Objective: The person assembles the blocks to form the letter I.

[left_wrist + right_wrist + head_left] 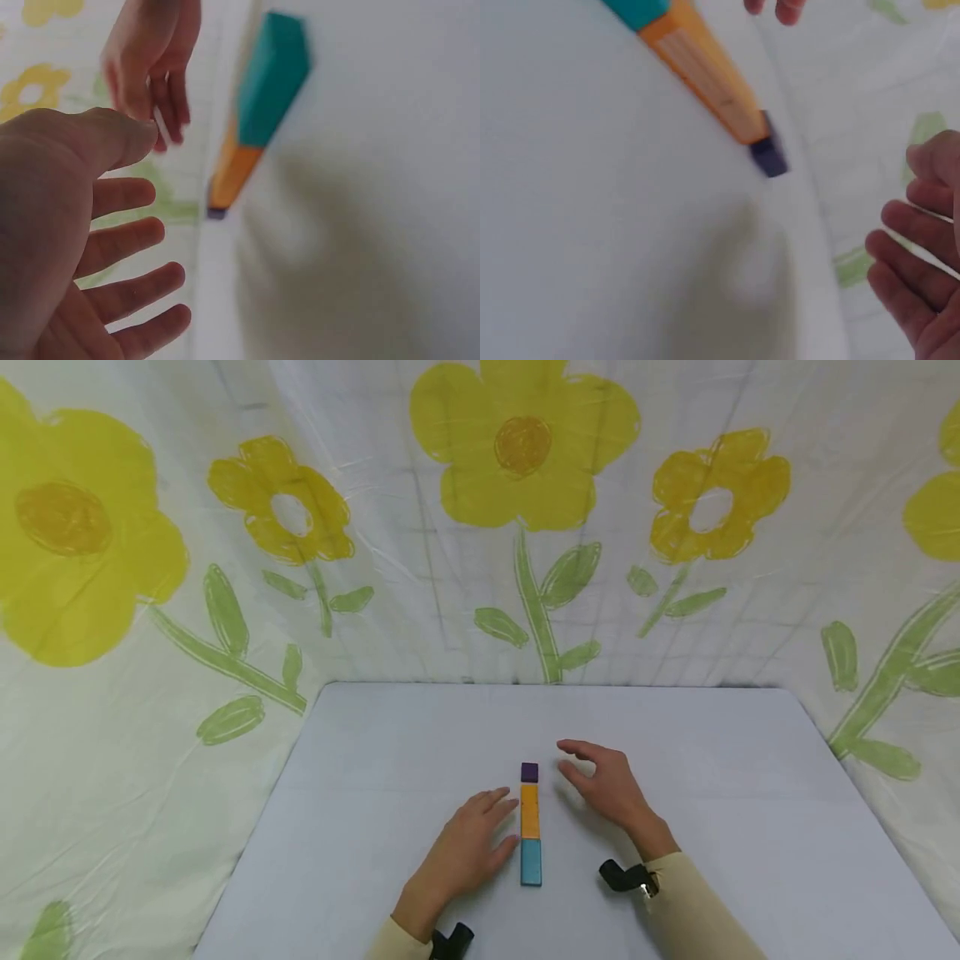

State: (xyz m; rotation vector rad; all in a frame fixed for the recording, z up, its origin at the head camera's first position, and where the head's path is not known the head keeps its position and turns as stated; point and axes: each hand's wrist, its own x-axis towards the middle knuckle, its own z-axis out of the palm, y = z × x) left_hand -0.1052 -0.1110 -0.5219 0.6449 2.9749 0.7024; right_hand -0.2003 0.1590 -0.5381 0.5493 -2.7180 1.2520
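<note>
Three blocks form a straight row on the white table, running away from the person. Nearest is a teal block [531, 862], then a longer orange block [529, 811], and a small purple cube [529, 772] at the far end. To the left of the row, my left hand [465, 847] hovers with fingers spread, its fingertips close beside the orange block. My right hand [606, 781] is held to the right of the purple cube, fingers loosely bent and nothing between them. In the right wrist view, the orange block [705, 71] shows a paler side face.
The white table [375, 735] ends at a back edge against a hanging cloth [420, 610] printed with yellow flowers. A black wrist mount [624, 876] sits on the right wrist, and another [453, 941] on the left. Both hands cast shadows on the table.
</note>
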